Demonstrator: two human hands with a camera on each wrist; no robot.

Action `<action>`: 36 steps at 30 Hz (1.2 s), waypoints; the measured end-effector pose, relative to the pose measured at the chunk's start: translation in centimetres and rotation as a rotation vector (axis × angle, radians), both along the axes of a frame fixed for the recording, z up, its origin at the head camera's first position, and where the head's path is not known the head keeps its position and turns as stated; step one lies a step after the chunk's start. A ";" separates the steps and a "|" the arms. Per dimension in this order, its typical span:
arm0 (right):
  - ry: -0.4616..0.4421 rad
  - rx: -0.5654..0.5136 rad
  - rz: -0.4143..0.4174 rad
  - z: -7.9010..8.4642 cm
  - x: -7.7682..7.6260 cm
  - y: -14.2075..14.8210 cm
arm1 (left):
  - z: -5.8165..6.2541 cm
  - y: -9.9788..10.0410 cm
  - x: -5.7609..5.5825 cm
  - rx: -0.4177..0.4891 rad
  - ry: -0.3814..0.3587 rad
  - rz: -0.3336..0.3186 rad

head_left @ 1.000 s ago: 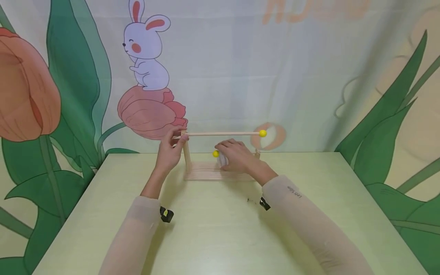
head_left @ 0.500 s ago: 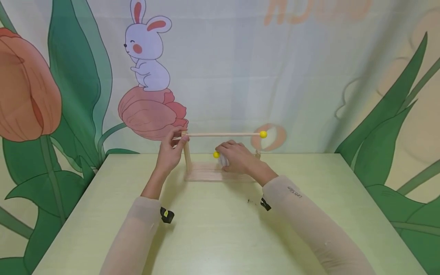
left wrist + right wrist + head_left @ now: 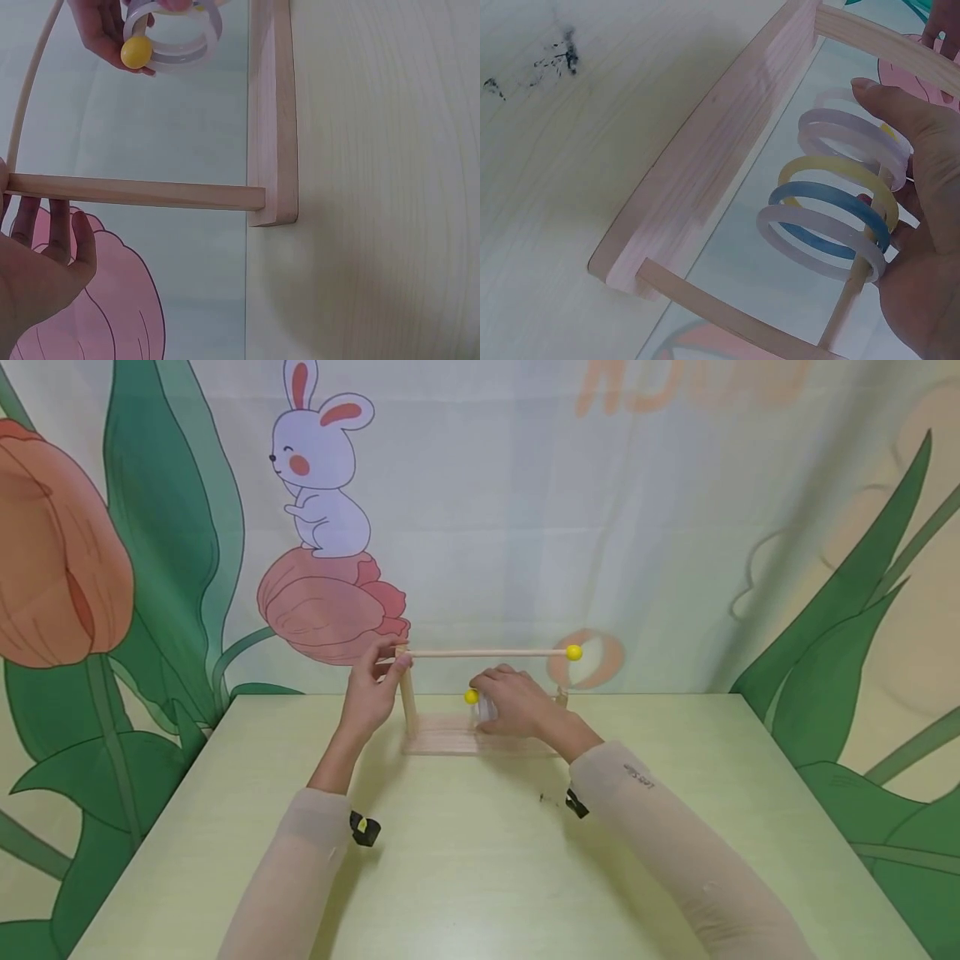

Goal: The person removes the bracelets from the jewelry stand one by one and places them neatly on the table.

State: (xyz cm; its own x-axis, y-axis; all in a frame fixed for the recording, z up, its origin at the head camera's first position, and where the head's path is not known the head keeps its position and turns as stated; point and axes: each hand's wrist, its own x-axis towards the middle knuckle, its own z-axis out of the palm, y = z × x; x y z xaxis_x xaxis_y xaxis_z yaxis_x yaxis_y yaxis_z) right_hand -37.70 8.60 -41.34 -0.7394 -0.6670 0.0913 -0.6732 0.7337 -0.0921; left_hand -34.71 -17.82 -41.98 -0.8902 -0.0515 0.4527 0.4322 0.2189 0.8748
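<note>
A wooden bangle stand has a base board, two posts and two horizontal rods tipped with yellow balls. My left hand grips the top of the tall left post, where the upper rod joins. Several bangles hang on the lower rod: lilac, yellow, blue and clear ones. My right hand pinches bangles near the yellow ball at that rod's free end. In the right wrist view the thumb lies at a clear bangle, and the other fingers are partly hidden behind the rod.
The stand is at the back of the pale table, close to a printed curtain with a rabbit and tulips. Dark marks show on the tabletop in front of the right forearm. Black wrist straps hang below both sleeves.
</note>
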 end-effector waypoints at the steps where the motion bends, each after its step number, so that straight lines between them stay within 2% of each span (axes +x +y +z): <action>1: 0.001 -0.002 0.001 0.0 0.0 0.0 | 0.0 0.0 0.0 -0.001 0.003 0.001; 17: 0.054 -0.040 -0.003 -0.4 -0.5 -0.4 | -0.1 0.0 -0.3 0.010 0.003 0.002; 26: 0.058 -0.086 -0.009 -0.1 -0.3 -1.0 | -0.3 0.0 -0.5 0.022 0.009 -0.019; 36: 0.079 -0.076 0.007 0.3 0.2 -2.0 | -0.7 -0.5 -0.5 0.098 -0.050 -0.062</action>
